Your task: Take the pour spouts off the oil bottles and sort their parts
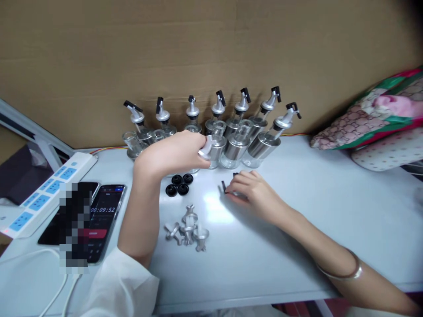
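My left hand (178, 149) is closed round a silver spout piece (205, 149), held in front of the glass bottles. Low over the table, my right hand (246, 191) has its fingers together at a small black lever (224, 186); a second black bit shows just behind the fingers. Several black round stoppers (176, 185) lie grouped below my left hand. Nearer the front, several silver spout pieces (188, 229) lie in a loose heap. Behind stand bottles with steel sleeves (262, 147), the back ones fitted with silver spouts and black levers, others in front open-topped.
On the left lie a white power strip (49, 193), a phone with a timer (105, 215), a dark phone (66, 215) and white cables. A patterned bag (357, 114) is at the back right. Cardboard (198, 53) rises behind the table (330, 211).
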A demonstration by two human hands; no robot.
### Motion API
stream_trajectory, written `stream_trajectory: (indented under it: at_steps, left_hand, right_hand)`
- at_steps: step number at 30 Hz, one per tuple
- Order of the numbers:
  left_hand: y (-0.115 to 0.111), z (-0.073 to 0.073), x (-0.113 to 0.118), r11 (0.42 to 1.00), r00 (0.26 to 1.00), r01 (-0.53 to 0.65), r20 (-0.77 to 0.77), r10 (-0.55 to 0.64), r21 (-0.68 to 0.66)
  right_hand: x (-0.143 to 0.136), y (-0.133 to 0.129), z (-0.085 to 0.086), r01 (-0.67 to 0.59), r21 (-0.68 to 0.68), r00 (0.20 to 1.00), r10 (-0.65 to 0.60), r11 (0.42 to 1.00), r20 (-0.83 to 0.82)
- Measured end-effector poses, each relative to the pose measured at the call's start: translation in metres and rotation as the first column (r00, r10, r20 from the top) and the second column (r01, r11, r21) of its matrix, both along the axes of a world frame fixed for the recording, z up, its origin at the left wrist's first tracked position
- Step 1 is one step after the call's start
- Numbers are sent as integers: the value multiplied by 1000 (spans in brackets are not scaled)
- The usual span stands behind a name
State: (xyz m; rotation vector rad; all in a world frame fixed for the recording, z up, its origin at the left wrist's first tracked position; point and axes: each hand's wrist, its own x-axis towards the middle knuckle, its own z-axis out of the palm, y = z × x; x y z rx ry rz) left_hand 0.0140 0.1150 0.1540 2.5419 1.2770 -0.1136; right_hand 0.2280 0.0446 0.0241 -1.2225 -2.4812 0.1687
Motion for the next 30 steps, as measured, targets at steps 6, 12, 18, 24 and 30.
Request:
stream_trajectory:
  at_steps: [6,12,18,24,30]
  left_hand:
    - [0,0,1,999,998,-48,-43,47,-17]
    - [1,-3,4,999,999,-23,-47,20,-45]
    - [1,-3,6,999,998,-22,-62,19,-45]
    - [2,-2,3,998,993,-66,-101,65,-3]
    - [1,-1,8,999,995,-40,-93,39,-11]
  right_hand:
    - [56,12,6,175,0,971,-173,985,-166]
    - [63,15,-12,159,-126,986,-165,979,-37]
    - [54,12,-15,173,-163,983,-180,971,-33]
    - [49,11,-22,207,-163,971,-223,965,-87]
    - [43,14,-31,152,-144,971,-175,978,-161]
